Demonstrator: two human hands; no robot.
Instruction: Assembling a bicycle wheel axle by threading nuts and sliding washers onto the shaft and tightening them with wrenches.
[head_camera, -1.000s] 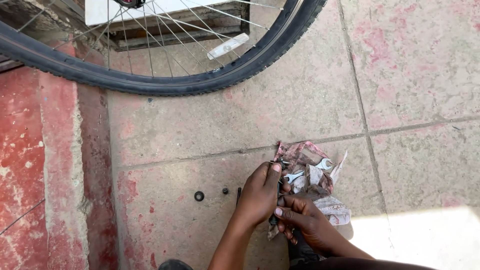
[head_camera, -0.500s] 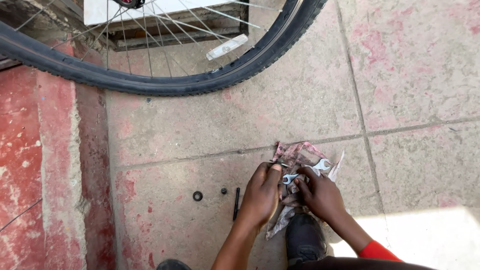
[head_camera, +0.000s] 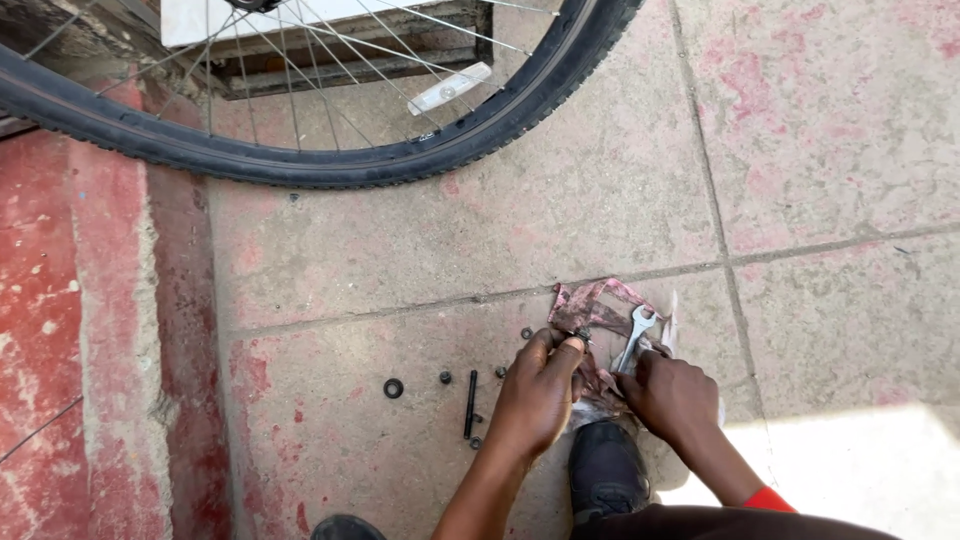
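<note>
A bicycle wheel (head_camera: 330, 165) with a black tyre and thin spokes fills the top of the view, a white reflector (head_camera: 449, 88) clipped among the spokes, and below it spreads the worn, pink-stained concrete paving (head_camera: 820, 150). Near the bottom edge a black shoe (head_camera: 608, 468) rests on the ground between the two forearms. Just above it lies a crumpled reddish rag (head_camera: 596, 305), on which both hands work. The right hand (head_camera: 675, 395) is clenched around the lower end of a small silver open-ended spanner (head_camera: 634, 338), whose jaw end points up over the rag. The left hand (head_camera: 540, 390) pinches something small and dark at its fingertips, at the rag's left edge; it looks like a nut or bolt head, though the view is too poor to be sure. To the left, loose on the concrete, lie a short black axle rod (head_camera: 470, 402), a black washer (head_camera: 393, 388) and a few tiny nuts (head_camera: 445, 377), near each other. The main risk, as I judge it, is these little parts: a knock from the left wrist or the shoe could send them rolling into the paving joints, and the spanner could slip off a poorly seated piece and jab the pinching fingers.
</note>
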